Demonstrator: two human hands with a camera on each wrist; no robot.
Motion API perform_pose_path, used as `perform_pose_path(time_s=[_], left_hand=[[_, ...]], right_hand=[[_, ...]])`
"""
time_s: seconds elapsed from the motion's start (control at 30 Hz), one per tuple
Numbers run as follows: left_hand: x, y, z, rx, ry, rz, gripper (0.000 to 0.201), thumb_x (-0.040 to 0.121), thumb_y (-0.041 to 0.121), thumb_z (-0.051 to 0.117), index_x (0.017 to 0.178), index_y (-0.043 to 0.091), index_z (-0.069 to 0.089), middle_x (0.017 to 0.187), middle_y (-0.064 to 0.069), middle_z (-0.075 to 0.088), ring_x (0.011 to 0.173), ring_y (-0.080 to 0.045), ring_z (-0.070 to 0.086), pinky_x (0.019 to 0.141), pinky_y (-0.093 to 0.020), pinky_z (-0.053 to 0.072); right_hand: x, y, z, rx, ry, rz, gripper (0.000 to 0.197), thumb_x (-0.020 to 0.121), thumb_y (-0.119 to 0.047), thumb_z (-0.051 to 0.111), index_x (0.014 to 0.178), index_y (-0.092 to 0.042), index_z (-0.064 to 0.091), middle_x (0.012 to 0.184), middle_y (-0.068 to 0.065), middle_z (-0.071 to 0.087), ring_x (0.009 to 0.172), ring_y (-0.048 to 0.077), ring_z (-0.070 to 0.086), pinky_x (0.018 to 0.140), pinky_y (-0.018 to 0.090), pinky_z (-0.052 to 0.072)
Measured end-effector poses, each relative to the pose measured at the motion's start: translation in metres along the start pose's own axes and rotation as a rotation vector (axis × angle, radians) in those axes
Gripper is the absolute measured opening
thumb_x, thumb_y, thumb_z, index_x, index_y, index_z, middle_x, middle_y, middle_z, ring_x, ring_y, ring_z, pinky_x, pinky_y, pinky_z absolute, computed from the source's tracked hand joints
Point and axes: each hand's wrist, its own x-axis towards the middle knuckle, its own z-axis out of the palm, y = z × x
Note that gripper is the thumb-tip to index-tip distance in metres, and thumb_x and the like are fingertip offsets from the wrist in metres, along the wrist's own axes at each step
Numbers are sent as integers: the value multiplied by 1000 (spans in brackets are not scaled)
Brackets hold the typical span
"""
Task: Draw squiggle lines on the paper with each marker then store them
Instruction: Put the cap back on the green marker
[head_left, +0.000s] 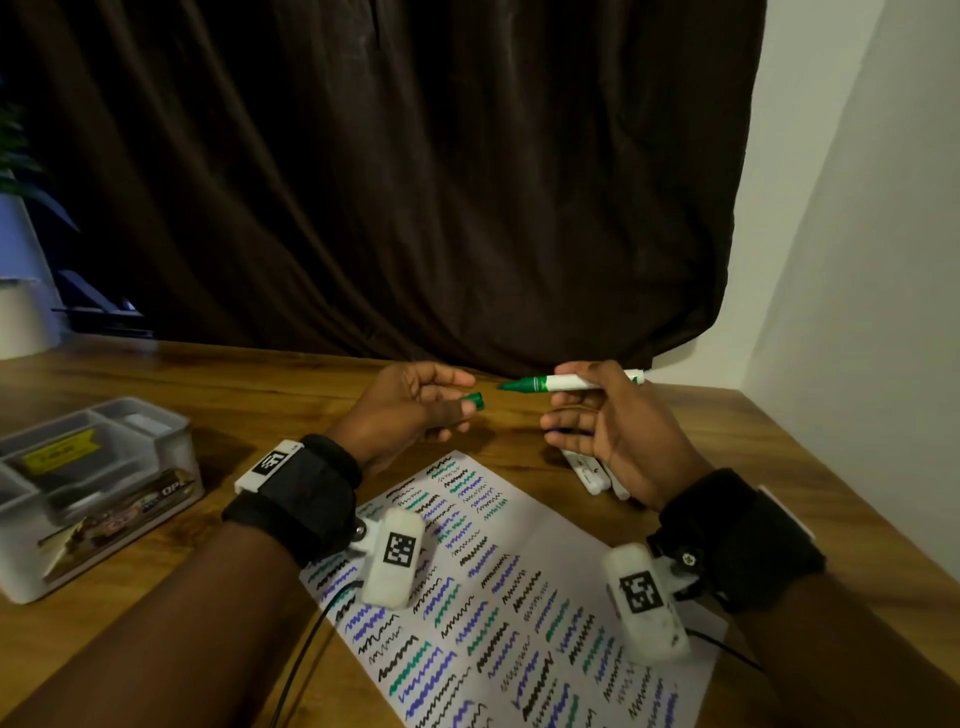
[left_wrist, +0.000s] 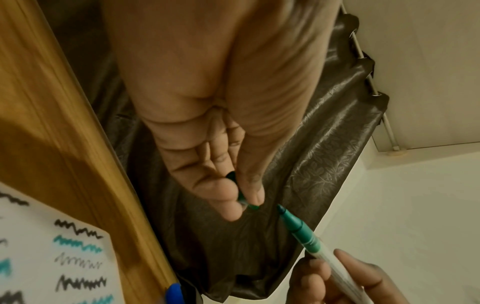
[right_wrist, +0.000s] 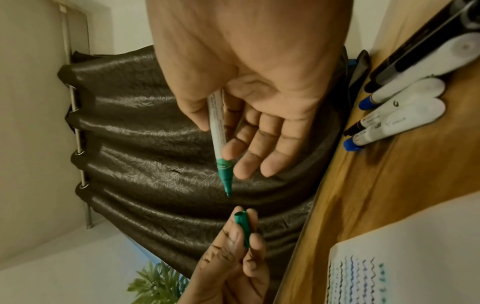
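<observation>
My right hand (head_left: 597, 410) holds a white marker with a green tip (head_left: 561, 383) level above the table, pinched between thumb and forefinger, tip pointing left. The marker (right_wrist: 219, 131) is uncapped. My left hand (head_left: 415, 410) pinches its green cap (head_left: 474, 401) a short gap from the tip; the cap (right_wrist: 242, 228) has its open end facing the tip. The paper (head_left: 493, 597), covered with black, blue and green squiggles, lies on the table below both hands. Several capped markers (right_wrist: 400, 102) lie on the table under my right hand.
A grey compartment box (head_left: 88, 493) stands at the left on the wooden table (head_left: 260, 395). A dark curtain (head_left: 415, 182) hangs behind the table, and a white wall (head_left: 857, 260) closes the right side. Cables trail from the wrist cameras.
</observation>
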Motion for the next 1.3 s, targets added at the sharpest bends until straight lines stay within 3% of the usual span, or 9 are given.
perform_pose_path(time_s=[0.1,0.3,0.47,0.57,0.63,0.7,0.9,1.03,1.3], left_hand=[[0,-1,2,7,0,28,30,86,-2,71,111,13,65,84,-5,77,69,-11,69,54,-17,52],[-3,2,7,7,-49,60,29,86,-3,69,110,12,64,74,-2,75,64,-11,66,54,-17,51],[-7,7,11,52,-62,95,11,100,9,55,107,12,63,71,-2,73,53,-7,52,46,-16,39],[-8,10,11,23,-7,111,26,108,23,40,97,14,62,57,-3,54,44,-7,39,39,-16,30],[-9,12,12,52,12,111,31,109,28,35,94,15,60,53,1,41,43,-6,32,39,-17,26],[-11,13,13,84,8,83,33,109,33,35,92,17,59,53,6,38,45,-7,29,40,-18,24],[-12,10,17,229,4,48,36,107,41,35,92,21,61,64,3,41,47,-5,33,42,-21,27],[-12,10,18,203,0,40,34,108,38,34,94,21,60,65,2,42,47,-6,34,41,-20,27],[-12,13,20,72,-42,40,27,108,32,35,99,18,56,56,9,41,46,-5,35,42,-21,28]], right_hand=[[-2,2,3,-26,5,3,21,101,-24,55,106,-8,69,78,9,71,70,24,72,69,37,61],[-6,5,8,-109,-21,9,16,101,-21,57,99,-10,69,82,11,76,72,25,73,73,39,60],[-9,4,7,-170,-111,-19,10,99,-19,63,102,-12,69,95,14,80,73,23,74,71,35,61],[-12,2,7,-206,-192,-51,14,92,-12,69,106,-11,71,98,14,79,70,19,73,69,33,61],[-14,2,8,-259,-215,-87,16,90,-6,71,105,-11,73,89,12,78,64,17,71,67,31,61],[-16,4,11,-344,-220,-131,18,90,-5,73,105,-13,75,85,9,78,60,15,69,63,28,60],[-17,13,18,-447,-257,-202,27,95,-6,68,120,-14,74,99,13,80,51,10,67,52,17,51],[-19,14,18,-443,-260,-192,28,98,-10,64,125,-13,72,106,10,80,50,10,65,52,19,54],[-19,9,19,-380,-294,-130,22,103,-17,56,119,-14,70,89,11,79,41,14,60,43,20,48]])
